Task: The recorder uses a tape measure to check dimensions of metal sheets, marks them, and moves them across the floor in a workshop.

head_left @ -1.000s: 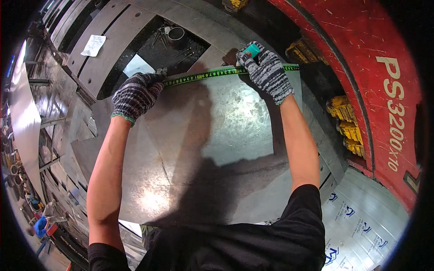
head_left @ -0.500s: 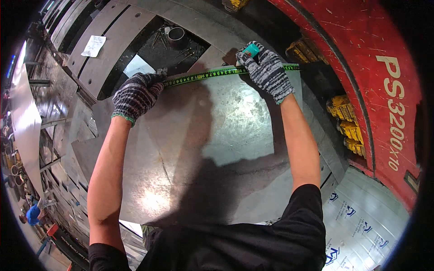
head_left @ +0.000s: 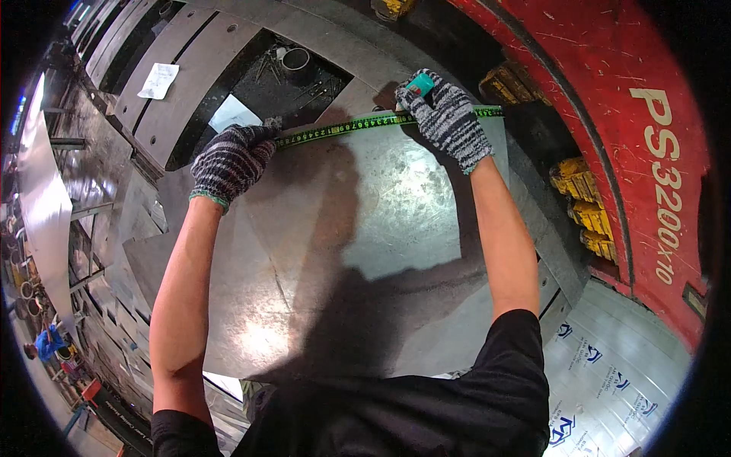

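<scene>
Light gleams off the broad grey metal sheet (head_left: 304, 236), smooth yet scuffed! The black-and-white striped cloth gloves (head_left: 232, 161) show rough, matt knit, the thin green tape-measure blade (head_left: 335, 131) looks smooth, and scratches streak the red painted machine panel (head_left: 601, 84).

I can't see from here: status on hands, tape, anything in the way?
Left hand pinching green tape; right hand gripping teal object. Tape along metal sheet's far edge. Right hand covers part.
</scene>
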Demonstrator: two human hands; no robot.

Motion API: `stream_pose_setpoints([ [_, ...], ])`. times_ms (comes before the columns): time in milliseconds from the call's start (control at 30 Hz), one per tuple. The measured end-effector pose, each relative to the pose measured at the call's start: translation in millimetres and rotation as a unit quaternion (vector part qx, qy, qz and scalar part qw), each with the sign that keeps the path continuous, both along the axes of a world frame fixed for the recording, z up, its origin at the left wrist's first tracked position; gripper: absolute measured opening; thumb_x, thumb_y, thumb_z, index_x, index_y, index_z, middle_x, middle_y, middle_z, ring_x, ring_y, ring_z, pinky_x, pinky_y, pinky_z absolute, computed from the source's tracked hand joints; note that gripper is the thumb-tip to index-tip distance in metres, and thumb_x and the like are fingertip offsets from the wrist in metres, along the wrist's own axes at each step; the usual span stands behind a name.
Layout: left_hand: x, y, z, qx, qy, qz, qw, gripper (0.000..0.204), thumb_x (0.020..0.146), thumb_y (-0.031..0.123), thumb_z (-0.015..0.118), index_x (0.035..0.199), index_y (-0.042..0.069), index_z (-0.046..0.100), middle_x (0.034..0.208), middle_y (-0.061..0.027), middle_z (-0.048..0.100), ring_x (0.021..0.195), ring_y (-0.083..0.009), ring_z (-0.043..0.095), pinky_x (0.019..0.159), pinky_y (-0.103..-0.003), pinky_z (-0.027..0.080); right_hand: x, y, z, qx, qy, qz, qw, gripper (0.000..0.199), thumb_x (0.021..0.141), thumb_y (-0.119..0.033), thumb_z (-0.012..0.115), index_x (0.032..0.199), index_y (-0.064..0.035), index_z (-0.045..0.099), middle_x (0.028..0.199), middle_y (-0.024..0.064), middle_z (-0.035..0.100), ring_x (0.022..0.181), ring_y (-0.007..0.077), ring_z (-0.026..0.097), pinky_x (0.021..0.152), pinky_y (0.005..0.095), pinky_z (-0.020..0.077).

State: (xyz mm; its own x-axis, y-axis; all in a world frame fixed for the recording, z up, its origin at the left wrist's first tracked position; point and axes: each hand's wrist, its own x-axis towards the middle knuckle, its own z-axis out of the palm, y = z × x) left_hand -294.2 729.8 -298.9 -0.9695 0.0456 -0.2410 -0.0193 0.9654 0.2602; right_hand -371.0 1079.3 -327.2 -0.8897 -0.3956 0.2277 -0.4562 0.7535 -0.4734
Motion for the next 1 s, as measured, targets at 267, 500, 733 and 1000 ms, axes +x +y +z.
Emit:
stream_pose_setpoints([
  [267,2,0,1,-0.014,0.008,-0.027,1.000,0.031,0.096,0.037,0.062,0.125,0.030,0.071,0.110,-0.0143,0.072,0.101,-0.0343,0.068,0.089,-0.044,0.055,3,7,-3,-0.258,-0.008,-0.080,0.963,0.021,0.097,-0.023,0.066,0.102,-0.0035,0.070,0.090,0.0111,0.072,0.082,0.0247,0.069,0.076,0.0353,0.0540],
  [500,1,-4,-8,-0.024,0.046,-0.052,0.997,0.030,0.097,0.037,0.061,0.122,0.025,0.072,0.109,-0.0159,0.071,0.101,-0.0353,0.067,0.090,-0.046,0.055,8,8,-5,-0.248,0.034,-0.029,0.968,0.021,0.098,-0.023,0.065,0.102,-0.0030,0.070,0.094,0.0105,0.072,0.085,0.0226,0.069,0.078,0.0344,0.0533],
  [733,11,1,-6,-0.035,0.056,-0.030,0.997,0.033,0.096,0.036,0.062,0.122,0.018,0.072,0.110,-0.0189,0.070,0.101,-0.0371,0.066,0.089,-0.048,0.054,10,7,-1,-0.390,-0.127,-0.109,0.905,0.018,0.097,-0.015,0.068,0.110,-0.0024,0.067,0.096,0.0062,0.073,0.085,0.0170,0.068,0.079,0.0312,0.0537],
  [1000,21,3,-11,0.025,0.106,0.034,0.993,0.035,0.092,0.034,0.069,0.119,0.012,0.072,0.113,-0.0186,0.070,0.107,-0.0372,0.066,0.093,-0.046,0.053,13,15,-2,-0.195,-0.005,-0.058,0.979,0.027,0.097,-0.013,0.068,0.123,-0.0069,0.069,0.126,0.0105,0.068,0.116,0.0212,0.065,0.101,0.0320,0.0510],
])
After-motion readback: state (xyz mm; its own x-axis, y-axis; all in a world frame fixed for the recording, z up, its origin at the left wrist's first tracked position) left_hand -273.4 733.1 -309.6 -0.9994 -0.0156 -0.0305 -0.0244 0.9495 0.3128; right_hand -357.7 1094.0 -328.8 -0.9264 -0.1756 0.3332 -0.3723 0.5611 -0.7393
